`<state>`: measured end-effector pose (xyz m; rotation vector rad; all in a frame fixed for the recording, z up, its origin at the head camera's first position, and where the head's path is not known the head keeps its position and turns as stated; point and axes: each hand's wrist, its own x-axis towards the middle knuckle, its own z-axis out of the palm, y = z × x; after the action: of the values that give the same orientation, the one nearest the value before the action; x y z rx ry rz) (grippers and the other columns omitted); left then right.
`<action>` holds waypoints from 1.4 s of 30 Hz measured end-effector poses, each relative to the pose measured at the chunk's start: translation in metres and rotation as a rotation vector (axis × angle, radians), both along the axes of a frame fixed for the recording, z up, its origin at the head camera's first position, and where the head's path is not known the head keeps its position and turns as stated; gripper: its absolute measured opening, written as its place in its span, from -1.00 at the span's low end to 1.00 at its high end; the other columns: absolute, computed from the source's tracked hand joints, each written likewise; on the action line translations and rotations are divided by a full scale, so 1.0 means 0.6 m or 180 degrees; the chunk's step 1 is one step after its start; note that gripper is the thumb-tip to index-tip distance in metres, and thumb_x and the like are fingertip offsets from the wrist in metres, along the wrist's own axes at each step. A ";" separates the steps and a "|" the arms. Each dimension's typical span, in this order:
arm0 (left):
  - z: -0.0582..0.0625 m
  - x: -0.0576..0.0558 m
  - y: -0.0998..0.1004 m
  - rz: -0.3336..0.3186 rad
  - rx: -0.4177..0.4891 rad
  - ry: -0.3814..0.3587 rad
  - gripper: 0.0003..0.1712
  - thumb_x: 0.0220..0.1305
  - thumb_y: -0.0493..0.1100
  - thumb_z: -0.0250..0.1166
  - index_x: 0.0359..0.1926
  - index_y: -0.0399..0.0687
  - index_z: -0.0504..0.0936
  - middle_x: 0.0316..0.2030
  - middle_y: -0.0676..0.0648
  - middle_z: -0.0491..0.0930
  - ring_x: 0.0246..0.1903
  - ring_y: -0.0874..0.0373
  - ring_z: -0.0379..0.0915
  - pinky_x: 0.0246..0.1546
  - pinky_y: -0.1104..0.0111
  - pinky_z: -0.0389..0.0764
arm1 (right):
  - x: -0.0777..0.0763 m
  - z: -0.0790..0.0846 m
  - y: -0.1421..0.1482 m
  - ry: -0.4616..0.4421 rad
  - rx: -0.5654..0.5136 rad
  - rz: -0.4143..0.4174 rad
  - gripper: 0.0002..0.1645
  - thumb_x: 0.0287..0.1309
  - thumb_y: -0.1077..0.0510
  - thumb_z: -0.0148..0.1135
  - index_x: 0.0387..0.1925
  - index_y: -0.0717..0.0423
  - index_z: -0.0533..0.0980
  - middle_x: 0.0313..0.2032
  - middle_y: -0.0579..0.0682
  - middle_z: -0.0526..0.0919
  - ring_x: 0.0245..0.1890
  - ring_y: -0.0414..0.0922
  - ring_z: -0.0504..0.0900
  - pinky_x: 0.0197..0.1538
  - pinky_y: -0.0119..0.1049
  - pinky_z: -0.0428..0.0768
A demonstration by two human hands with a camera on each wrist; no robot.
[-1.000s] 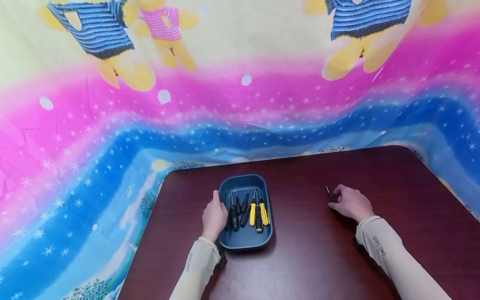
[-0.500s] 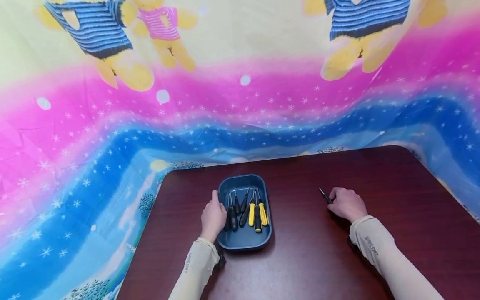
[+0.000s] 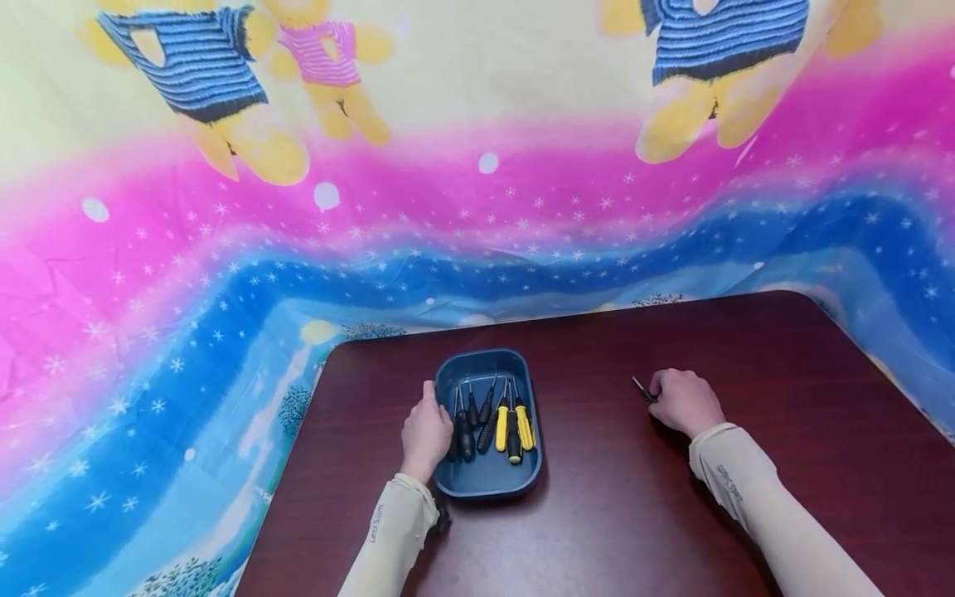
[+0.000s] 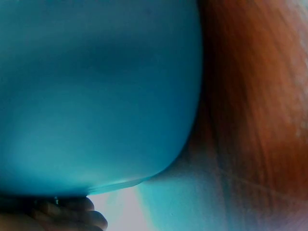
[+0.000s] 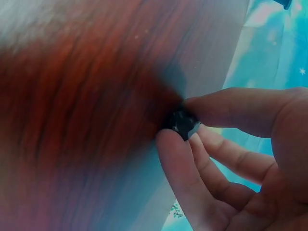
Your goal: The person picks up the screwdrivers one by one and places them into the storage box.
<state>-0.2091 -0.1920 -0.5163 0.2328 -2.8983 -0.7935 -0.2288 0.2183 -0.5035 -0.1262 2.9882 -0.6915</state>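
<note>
A dark blue plastic tray (image 3: 488, 481) stands on the table, holding several screwdrivers with black handles (image 3: 466, 438) and yellow handles (image 3: 503, 428). My left hand (image 3: 427, 431) grips the tray at its left side. In the left wrist view the tray wall (image 4: 101, 110) fills much of the picture, with fingertips (image 4: 86, 214) at its lower edge. To the right, my right hand (image 3: 688, 401) pinches a small screwdriver (image 3: 642, 388), its metal shaft pointing left and away. The right wrist view shows the black handle end (image 5: 183, 125) between thumb and finger.
The dark red-brown table (image 3: 589, 514) has rounded far corners. Behind it hangs a printed cloth (image 3: 418, 199) in pink, blue and cream with bear figures, close along the far and left table edges.
My right hand has shifted a little to the left with the screwdriver, whose shaft has swung further leftward. The left hand and the tray stay in place.
</note>
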 end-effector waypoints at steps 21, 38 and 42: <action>0.000 -0.001 -0.002 -0.0020 0.0055 -0.0016 -0.43 0.52 -0.24 0.16 0.46 -0.17 0.29 -0.31 -0.19 0.67 -0.58 0.07 0.49 -0.54 0.19 0.54 | 0.001 0.011 -0.038 -0.0727 -0.2275 -0.0033 -0.49 0.30 0.31 0.33 0.20 0.40 0.41 -0.15 0.35 0.72 -0.33 0.01 0.79 -0.20 -0.08 0.78; -0.002 0.000 -0.003 -0.0018 0.0050 -0.0012 -0.43 0.52 -0.22 0.16 0.47 -0.16 0.29 -0.33 -0.18 0.66 -0.60 0.07 0.47 -0.57 0.20 0.51 | -0.020 0.042 -0.153 -0.0902 -0.2854 0.0140 -0.52 0.30 0.31 0.36 0.18 0.37 0.43 -0.11 0.34 0.70 -0.29 0.04 0.79 -0.03 0.10 0.74; 0.001 0.001 -0.001 -0.0012 0.0087 -0.0039 -0.41 0.53 -0.23 0.16 0.49 -0.16 0.28 -0.32 -0.18 0.67 -0.60 0.07 0.46 -0.56 0.20 0.51 | -0.025 0.048 -0.181 -0.0902 -0.2922 0.0214 -0.53 0.29 0.31 0.36 0.17 0.37 0.45 -0.13 0.35 0.71 -0.34 0.03 0.78 -0.05 0.12 0.74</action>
<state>-0.2086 -0.1925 -0.5158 0.2362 -2.9018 -0.8359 -0.2441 0.1096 -0.4747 -0.1521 2.1694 -1.8161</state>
